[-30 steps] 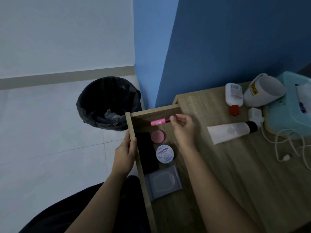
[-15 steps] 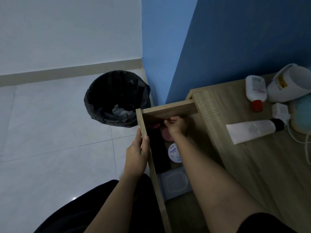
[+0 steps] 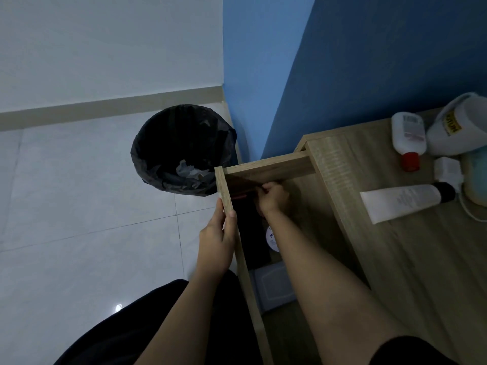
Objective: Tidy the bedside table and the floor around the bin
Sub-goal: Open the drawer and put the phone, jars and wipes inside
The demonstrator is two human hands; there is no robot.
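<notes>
Two hands work at an open drawer (image 3: pixel 266 168) pulled out from the side of a wooden bedside table (image 3: pixel 411 259). The right hand (image 3: pixel 271 197) is down inside it near the far corner, fingers curled together around something slim and dark — shadow and blur hide what it is, and whether it is truly pinched cannot be told; a short pink-red streak (image 3: pixel 239 197) shows just to its left against the drawer front. The left hand (image 3: pixel 217 241) grips the drawer's front panel, thumb on the inner face and fingers wrapped over the outer one. The drawer is pale wood-grain board, dark within. The right forearm covers most of its contents: only the edge of a round white tin (image 3: pixel 272 238) with blue lettering, a black flat object (image 3: pixel 251 233) and part of a clear plastic pouch (image 3: pixel 274 288) show. On the tabletop a white tube (image 3: pixel 400 202) with a black cap lies on its side near the table's edge; behind it lie a white bottle (image 3: pixel 408 135) with a red cap and a white tub (image 3: pixel 458 127) tipped over, cut off by the frame — as are a white plug (image 3: pixel 448 169) and a pale teal box (image 3: pixel 477 180) beside it. On the tiled floor (image 3: pixel 79 219) a bin (image 3: pixel 184 151) lined with a black bag stands just beside the drawer's corner, crumpled paper inside.
</notes>
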